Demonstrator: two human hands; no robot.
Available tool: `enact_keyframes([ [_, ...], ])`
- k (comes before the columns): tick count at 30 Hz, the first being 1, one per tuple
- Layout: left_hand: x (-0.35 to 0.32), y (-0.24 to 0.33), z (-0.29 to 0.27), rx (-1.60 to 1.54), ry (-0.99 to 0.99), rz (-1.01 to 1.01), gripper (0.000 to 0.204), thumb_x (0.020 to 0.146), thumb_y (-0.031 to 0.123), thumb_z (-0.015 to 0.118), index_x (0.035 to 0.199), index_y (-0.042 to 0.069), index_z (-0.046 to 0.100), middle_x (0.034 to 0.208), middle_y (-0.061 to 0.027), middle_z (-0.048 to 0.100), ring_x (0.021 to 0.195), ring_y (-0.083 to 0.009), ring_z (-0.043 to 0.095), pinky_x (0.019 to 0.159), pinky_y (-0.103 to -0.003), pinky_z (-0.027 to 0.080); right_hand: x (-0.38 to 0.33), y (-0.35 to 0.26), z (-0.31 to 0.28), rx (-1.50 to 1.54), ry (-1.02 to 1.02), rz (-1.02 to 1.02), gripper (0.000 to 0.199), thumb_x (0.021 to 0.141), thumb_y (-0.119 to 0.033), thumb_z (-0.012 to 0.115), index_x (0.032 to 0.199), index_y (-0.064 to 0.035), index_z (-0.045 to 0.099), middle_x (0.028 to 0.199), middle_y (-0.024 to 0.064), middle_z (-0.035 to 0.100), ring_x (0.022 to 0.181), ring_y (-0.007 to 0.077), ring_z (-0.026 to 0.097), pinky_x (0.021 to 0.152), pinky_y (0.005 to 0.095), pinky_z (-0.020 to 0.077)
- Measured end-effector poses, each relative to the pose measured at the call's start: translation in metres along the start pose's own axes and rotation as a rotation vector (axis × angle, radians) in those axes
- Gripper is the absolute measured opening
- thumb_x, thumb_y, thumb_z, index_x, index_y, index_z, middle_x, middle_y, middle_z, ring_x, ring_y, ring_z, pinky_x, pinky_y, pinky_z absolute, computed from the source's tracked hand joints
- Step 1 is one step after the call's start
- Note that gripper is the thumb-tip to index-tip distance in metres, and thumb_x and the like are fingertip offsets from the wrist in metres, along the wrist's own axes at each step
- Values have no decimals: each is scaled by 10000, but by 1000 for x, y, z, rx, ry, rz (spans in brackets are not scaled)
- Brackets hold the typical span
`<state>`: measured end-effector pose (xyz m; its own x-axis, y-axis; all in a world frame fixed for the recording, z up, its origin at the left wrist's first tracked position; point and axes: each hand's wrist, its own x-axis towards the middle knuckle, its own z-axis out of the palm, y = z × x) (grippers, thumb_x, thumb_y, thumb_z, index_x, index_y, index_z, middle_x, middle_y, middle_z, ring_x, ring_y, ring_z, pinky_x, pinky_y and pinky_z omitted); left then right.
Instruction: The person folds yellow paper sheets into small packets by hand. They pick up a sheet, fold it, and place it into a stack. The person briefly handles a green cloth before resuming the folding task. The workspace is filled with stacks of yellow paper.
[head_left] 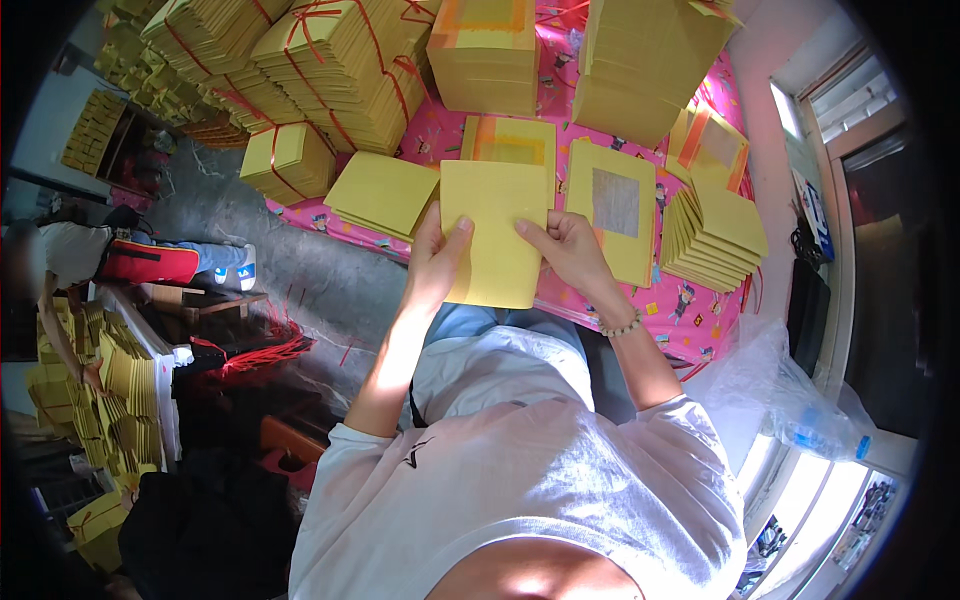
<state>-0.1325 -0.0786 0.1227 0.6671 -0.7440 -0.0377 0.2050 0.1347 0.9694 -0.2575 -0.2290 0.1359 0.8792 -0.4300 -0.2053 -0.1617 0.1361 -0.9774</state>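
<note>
**Yellow paper piece (493,235) gripped at both side edges**

Through the head view, I have the piece upright in the picture, in front of the body at the near side of the pink-covered table (680,325). I judge the step in hand to be handling or squaring it; whether it is one sheet or several I cannot tell from here. Any next move would, I think, call for an even grip on both edges, so the piece doesn't bow or twist, and a clear path past the orange-marked stack (510,135) just beyond it and the piece with a grey panel (623,200) to its right.

As for pose, my left hand (434,255) is clamped on the left edge, thumb on the face, fingers mostly hidden. My right hand (575,250) is closed on the opposite edge, thumb across the face, fingers curled. Both forearms reach forward and angle inward, the right wrist wearing a beaded bracelet (622,328).
</note>
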Motion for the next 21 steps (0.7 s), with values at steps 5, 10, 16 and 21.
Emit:
enact_keyframes([
  [5,-6,2,-5,-16,105,77,268,969,76,476,1223,-9,476,1124,-67,590,1037,-109,533,908,-273,426,3,9,10,27,-87,-2,289,923,-197,636,1046,64,650,871,63,695,743,73,645,615,203,516],
  [10,-16,7,-14,103,184,162,265,969,74,469,1218,-17,477,1141,-87,579,1055,-119,521,911,-276,419,5,13,21,99,-154,53,236,912,-179,651,1007,37,657,849,48,685,703,49,617,572,177,484],
  [16,-24,-1,-23,187,340,300,299,975,83,460,1253,-27,461,1145,-111,572,1063,-153,523,921,-289,414,-4,5,31,61,-175,168,183,899,-184,669,922,-3,656,760,-6,639,665,22,579,528,156,442],
  [21,-30,-3,-35,192,427,324,326,977,94,462,1277,-31,446,1139,-112,574,1049,-165,532,921,-294,412,0,28,33,73,-208,165,171,887,-172,681,921,-8,647,805,10,663,700,39,611,591,172,484],
])
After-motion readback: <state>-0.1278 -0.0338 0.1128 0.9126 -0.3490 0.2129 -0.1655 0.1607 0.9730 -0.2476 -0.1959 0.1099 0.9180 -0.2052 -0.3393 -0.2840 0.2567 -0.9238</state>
